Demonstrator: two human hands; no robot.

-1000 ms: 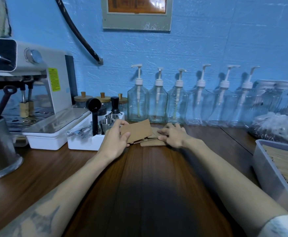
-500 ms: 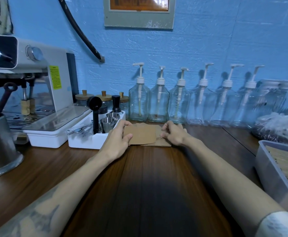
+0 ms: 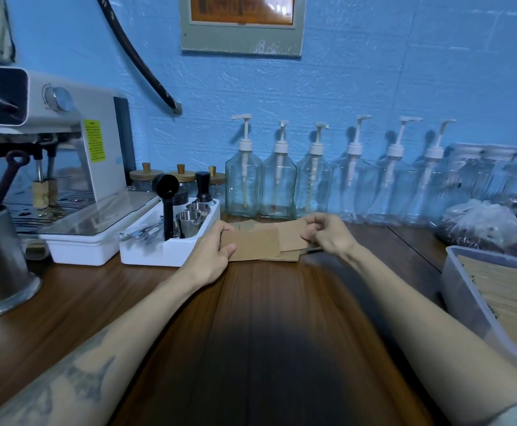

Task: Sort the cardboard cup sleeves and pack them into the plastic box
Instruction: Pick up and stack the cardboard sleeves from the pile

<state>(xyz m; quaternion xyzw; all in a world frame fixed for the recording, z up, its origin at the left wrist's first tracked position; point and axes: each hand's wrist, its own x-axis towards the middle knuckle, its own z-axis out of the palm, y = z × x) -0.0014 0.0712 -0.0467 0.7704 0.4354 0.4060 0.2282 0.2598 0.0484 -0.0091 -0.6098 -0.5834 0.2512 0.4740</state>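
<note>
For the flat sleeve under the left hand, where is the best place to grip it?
Probably the left short edge of the sleeve, from the left: it lies flat, its right end overlaps the next sleeve, and the left hand already pinches there.

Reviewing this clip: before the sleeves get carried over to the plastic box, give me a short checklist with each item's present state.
1. Left hand grips the front sleeve: ok.
2. Right hand pinches the rear sleeve: ok.
3. Sleeves squared into one stack: not ok, edges are offset.
4. Loose sleeves underneath gathered from the table: not ok.
5. Plastic box open at the right: ok.
6. Room left in the box: cannot tell.
</note>
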